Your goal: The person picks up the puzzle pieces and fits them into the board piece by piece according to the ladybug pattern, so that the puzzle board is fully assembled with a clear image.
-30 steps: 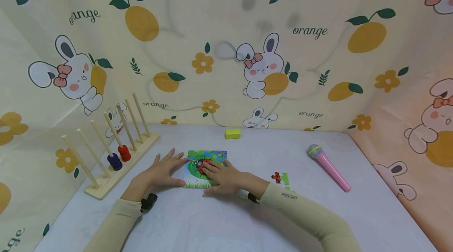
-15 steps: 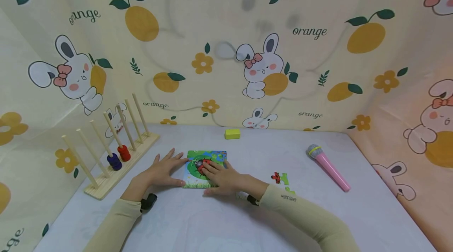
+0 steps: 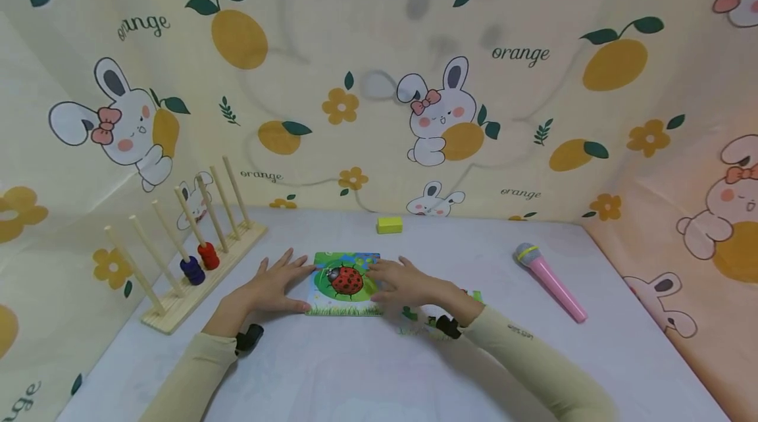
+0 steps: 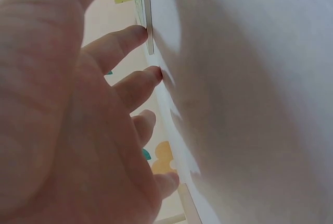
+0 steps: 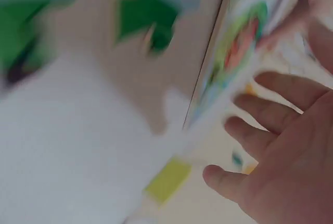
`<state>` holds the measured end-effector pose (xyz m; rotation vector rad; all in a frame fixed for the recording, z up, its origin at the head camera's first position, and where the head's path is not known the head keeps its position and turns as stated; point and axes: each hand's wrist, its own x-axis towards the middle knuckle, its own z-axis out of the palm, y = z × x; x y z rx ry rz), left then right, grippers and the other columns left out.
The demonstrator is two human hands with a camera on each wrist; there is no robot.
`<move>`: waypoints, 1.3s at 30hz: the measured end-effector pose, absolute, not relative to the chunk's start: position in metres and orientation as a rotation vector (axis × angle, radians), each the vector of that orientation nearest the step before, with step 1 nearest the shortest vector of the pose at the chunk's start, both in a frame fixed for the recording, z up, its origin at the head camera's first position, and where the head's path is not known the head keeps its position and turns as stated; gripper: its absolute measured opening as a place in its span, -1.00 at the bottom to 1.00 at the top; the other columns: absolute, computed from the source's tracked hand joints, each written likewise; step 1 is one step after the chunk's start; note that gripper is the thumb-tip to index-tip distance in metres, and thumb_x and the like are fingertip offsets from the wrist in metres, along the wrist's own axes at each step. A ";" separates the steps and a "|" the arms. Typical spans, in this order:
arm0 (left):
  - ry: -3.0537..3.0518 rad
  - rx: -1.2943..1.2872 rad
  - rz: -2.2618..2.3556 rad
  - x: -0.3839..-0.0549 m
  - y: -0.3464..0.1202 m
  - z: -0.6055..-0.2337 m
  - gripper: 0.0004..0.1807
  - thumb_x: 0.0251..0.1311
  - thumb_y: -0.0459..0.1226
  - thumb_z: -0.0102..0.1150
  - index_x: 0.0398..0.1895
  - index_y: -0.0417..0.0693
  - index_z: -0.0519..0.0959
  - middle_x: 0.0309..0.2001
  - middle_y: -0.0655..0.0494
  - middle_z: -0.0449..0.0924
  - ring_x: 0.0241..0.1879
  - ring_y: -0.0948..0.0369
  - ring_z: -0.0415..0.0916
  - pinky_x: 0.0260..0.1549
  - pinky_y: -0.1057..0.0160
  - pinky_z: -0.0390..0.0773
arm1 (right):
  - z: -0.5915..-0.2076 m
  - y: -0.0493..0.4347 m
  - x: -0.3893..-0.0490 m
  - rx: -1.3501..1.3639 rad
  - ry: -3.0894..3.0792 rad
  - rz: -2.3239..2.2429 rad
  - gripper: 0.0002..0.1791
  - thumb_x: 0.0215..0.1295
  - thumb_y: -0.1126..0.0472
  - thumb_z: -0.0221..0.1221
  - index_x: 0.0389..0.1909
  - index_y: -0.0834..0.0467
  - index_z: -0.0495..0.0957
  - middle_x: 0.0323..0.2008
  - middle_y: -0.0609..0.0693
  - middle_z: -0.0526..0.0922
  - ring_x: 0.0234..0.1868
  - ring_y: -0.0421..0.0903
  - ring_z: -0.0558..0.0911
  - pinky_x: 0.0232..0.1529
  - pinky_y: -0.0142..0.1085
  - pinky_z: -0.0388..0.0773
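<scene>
A flat square jigsaw puzzle with a ladybug picture [image 3: 345,280] lies on the white table. My left hand [image 3: 275,290] rests spread at its left side, with the fingertips and thumb at the edge. In the left wrist view, a fingertip of the left hand [image 4: 78,130] meets the puzzle's thin side [image 4: 148,21]. Over the puzzle's right edge is my right hand [image 3: 408,284], its fingers extended and holding nothing; contact there is unclear. Loose jigsaw pieces [image 3: 408,312] lie under the right wrist, partly hidden. The right wrist view shows one green piece [image 5: 143,18], blurred.
A wooden peg stand [image 3: 207,277] with blue rings [image 3: 192,270] and red rings [image 3: 208,255] is at the left. Behind the puzzle sits a yellow block [image 3: 389,225]. Farther right lies a pink toy microphone [image 3: 553,284]. Patterned cloth walls [image 3: 379,145] enclose the table.
My right hand has slid right, off the middle of the puzzle to its right edge, and the whole ladybug now shows. More loose pieces are visible below that wrist. The left hand stays put.
</scene>
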<state>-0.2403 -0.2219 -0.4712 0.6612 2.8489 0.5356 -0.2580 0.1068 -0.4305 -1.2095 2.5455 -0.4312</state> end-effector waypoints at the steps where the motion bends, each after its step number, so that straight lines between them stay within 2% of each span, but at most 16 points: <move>1: 2.851 0.661 0.533 -0.241 -0.222 -0.471 0.04 -0.03 0.31 0.35 0.50 0.06 0.30 0.53 -0.15 0.08 0.54 -0.24 -0.30 0.25 -0.55 -0.30 | -0.428 0.118 -0.259 -1.201 2.558 -0.466 -0.46 0.44 0.10 0.18 0.32 0.31 0.44 0.35 0.20 0.44 0.42 0.19 0.31 0.37 0.33 0.03; 3: 2.854 0.658 0.533 -0.242 -0.220 -0.470 0.04 -0.04 0.32 0.35 0.49 0.06 0.30 0.53 -0.15 0.08 0.54 -0.24 -0.29 0.24 -0.56 -0.30 | -0.424 0.143 -0.261 -1.149 2.580 -0.532 -0.59 0.37 0.23 0.23 0.18 0.32 0.55 0.17 0.18 0.59 0.27 0.18 0.48 0.31 0.23 0.25; 6: 2.851 0.648 0.528 -0.242 -0.219 -0.470 0.05 -0.05 0.31 0.36 0.50 0.05 0.30 0.53 -0.15 0.08 0.54 -0.24 -0.29 0.25 -0.55 -0.31 | -0.423 0.180 -0.260 -1.000 2.614 -0.605 -0.74 0.30 0.38 0.23 0.00 0.30 0.62 -0.06 0.11 0.64 0.01 0.10 0.59 0.07 0.01 0.51; 10: 2.852 0.637 0.516 -0.241 -0.219 -0.471 0.06 -0.05 0.32 0.36 0.50 0.05 0.29 0.53 -0.15 0.07 0.54 -0.24 -0.30 0.25 -0.55 -0.30 | -0.428 0.222 -0.255 -0.825 2.646 -0.647 -0.75 0.19 0.51 0.23 -0.11 0.26 0.61 -0.22 0.03 0.55 -0.17 -0.01 0.51 -0.10 -0.12 0.52; 16: 2.853 0.639 0.527 -0.241 -0.220 -0.471 0.06 -0.05 0.32 0.36 0.50 0.04 0.29 0.53 -0.17 0.09 0.53 -0.25 -0.29 0.24 -0.56 -0.30 | -0.438 0.260 -0.245 -0.720 2.698 -0.719 -0.56 -0.03 0.54 0.35 -0.06 0.29 0.58 -0.19 0.08 0.50 -0.10 0.07 0.50 -0.05 -0.04 0.53; 22: 2.852 0.656 0.526 -0.241 -0.220 -0.471 0.06 -0.04 0.33 0.35 0.50 0.04 0.29 0.52 -0.17 0.10 0.53 -0.26 -0.29 0.23 -0.57 -0.29 | -0.446 0.272 -0.243 -0.682 2.739 -0.798 -0.51 -0.14 0.59 0.24 -0.06 0.30 0.56 -0.23 0.09 0.49 -0.17 0.05 0.47 -0.10 -0.06 0.50; 28: 2.853 0.664 0.531 -0.242 -0.220 -0.472 0.07 -0.05 0.34 0.34 0.49 0.03 0.30 0.52 -0.19 0.11 0.53 -0.28 -0.28 0.22 -0.58 -0.28 | -0.450 0.271 -0.241 -0.660 2.761 -0.819 -0.50 -0.15 0.60 0.24 -0.08 0.29 0.56 -0.27 0.05 0.48 -0.20 0.01 0.46 -0.13 -0.08 0.49; 39: 2.843 0.663 0.551 -0.242 -0.221 -0.472 0.07 -0.05 0.33 0.35 0.50 0.02 0.29 0.52 -0.19 0.09 0.53 -0.28 -0.30 0.23 -0.57 -0.32 | -0.449 0.271 -0.242 -0.628 2.789 -0.781 -0.55 -0.11 0.57 0.28 -0.12 0.22 0.61 -0.20 0.07 0.47 -0.17 0.01 0.49 -0.15 -0.10 0.51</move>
